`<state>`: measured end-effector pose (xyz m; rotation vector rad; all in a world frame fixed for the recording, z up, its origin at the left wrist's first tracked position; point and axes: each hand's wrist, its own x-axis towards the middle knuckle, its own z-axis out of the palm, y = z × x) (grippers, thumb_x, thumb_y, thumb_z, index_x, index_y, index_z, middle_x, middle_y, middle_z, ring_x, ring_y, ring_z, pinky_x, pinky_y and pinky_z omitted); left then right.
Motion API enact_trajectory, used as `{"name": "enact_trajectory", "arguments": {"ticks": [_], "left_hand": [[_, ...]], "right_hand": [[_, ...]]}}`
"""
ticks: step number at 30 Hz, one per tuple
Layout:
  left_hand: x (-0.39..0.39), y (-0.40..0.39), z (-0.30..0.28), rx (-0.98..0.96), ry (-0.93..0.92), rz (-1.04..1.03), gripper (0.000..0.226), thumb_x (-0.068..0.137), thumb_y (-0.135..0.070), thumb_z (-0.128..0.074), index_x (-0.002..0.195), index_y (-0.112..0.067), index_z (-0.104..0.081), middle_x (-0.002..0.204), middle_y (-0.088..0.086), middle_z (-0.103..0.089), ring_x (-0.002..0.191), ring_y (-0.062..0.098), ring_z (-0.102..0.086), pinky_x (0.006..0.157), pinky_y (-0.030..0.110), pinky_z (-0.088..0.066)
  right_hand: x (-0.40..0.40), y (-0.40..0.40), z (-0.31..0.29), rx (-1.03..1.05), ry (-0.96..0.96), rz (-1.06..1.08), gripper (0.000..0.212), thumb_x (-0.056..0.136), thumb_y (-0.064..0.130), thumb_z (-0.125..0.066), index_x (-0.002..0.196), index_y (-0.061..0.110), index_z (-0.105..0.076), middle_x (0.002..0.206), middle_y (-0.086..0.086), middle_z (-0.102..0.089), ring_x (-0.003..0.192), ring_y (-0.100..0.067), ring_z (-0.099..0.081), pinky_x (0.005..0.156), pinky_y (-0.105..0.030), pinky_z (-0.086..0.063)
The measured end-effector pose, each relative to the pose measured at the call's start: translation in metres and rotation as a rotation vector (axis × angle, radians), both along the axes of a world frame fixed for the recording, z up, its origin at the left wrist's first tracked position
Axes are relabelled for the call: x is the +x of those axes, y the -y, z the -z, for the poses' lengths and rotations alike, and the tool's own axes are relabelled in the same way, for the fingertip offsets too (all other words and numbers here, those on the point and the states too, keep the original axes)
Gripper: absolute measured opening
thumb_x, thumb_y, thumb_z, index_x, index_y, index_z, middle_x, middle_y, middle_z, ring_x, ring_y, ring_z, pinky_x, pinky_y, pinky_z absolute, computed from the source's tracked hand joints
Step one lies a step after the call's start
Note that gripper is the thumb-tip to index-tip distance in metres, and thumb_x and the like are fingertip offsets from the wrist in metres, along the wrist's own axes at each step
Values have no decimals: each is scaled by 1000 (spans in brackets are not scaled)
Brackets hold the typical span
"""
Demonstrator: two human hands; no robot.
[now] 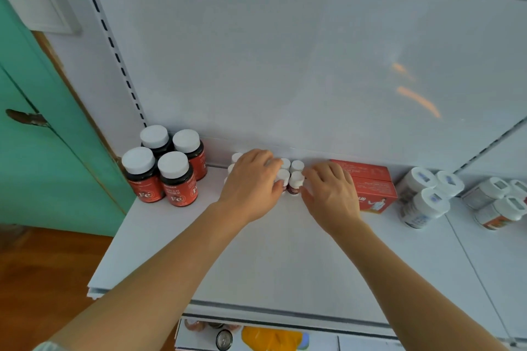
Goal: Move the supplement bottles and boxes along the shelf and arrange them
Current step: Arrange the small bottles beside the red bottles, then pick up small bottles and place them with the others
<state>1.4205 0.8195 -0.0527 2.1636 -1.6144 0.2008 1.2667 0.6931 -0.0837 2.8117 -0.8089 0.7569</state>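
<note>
Two hands at frame centre — left hand (252,184) and right hand (330,194) — grasp a cluster of small white-capped bottles (296,179) on the shelf (271,259), left of the red boxes (370,184).

Looks like a shop, prob. a pharmacy or health store. I'm at a white metal display shelf (285,251) w/ slotted uprights (114,48) and a plain back panel (285,51). Stock sits in groups of the same item: red-label Fe bottles (162,168), red boxes (370,185), white-capped jars (425,196), more goods on the shelf below (256,336).
</note>
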Motion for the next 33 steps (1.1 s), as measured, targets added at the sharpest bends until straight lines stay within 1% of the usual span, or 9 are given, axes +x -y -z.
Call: {"name": "enact_trajectory", "arguments": {"ticks": [4,8,10,13,16,19,21,26,33], "left_hand": [[-12,13,-1,-16,12,24,29,82,-27,-60,104,-10,-65,105,8,-60,104,33,-56,89,43,-45],[-37,28,-2,-8,29,59,36,85,-29,-60,112,-6,-64,124,17,-57,120,38,-51,100,47,-44],[-57,36,-6,-8,33,85,39,88,-30,-60,117,-5,-61,129,19,-55,125,39,-47,103,50,-42],[-93,49,-17,-4,56,143,46,92,-37,-55,127,-8,-55,133,15,-52,129,35,-42,108,48,-38],[-133,64,-28,-16,66,198,46,92,-38,-55,127,-8,-55,134,13,-52,130,35,-42,107,49,-39],[-181,80,-35,-38,97,251,42,92,-34,-54,124,-8,-57,129,12,-55,127,33,-45,106,46,-39],[-219,91,-36,-23,122,285,47,92,-36,-53,130,-9,-54,133,13,-54,129,32,-44,107,44,-38],[-334,122,-39,-12,98,336,58,98,-42,-46,146,-10,-41,154,15,-36,145,31,-26,119,45,-24],[-488,179,-50,28,102,489,62,99,-45,-41,151,-13,-31,159,14,-25,148,29,-17,120,40,-13]], "right_hand": [[-24,-6,-17,30,-56,49,25,82,26,-67,102,12,-67,106,-7,-64,108,-31,-56,92,-43,-47],[-57,-13,-30,50,-88,116,35,86,31,-61,114,10,-64,122,-11,-61,122,-34,-51,104,-45,-41],[-78,-14,-34,54,-90,154,38,87,32,-60,117,10,-63,126,-12,-60,127,-34,-49,107,-46,-39],[-115,-12,-40,72,-93,226,44,90,38,-54,123,10,-60,132,-13,-58,131,-34,-46,110,-45,-35],[-159,-6,-48,92,-85,306,49,92,41,-51,130,11,-56,138,-15,-54,135,-34,-42,113,-45,-32],[-213,-1,-50,117,-115,393,57,94,48,-48,137,10,-52,147,-17,-46,141,-36,-36,115,-48,-31],[-254,4,-51,146,-134,450,63,95,53,-42,141,11,-48,152,-17,-41,144,-35,-30,117,-48,-28],[-367,23,-60,220,-171,551,72,97,60,-34,152,13,-30,161,-14,-23,150,-31,-15,122,-45,-17],[-521,46,-70,295,-133,724,79,98,65,-24,157,14,-11,165,-10,-7,152,-26,-2,124,-42,-8]]}}
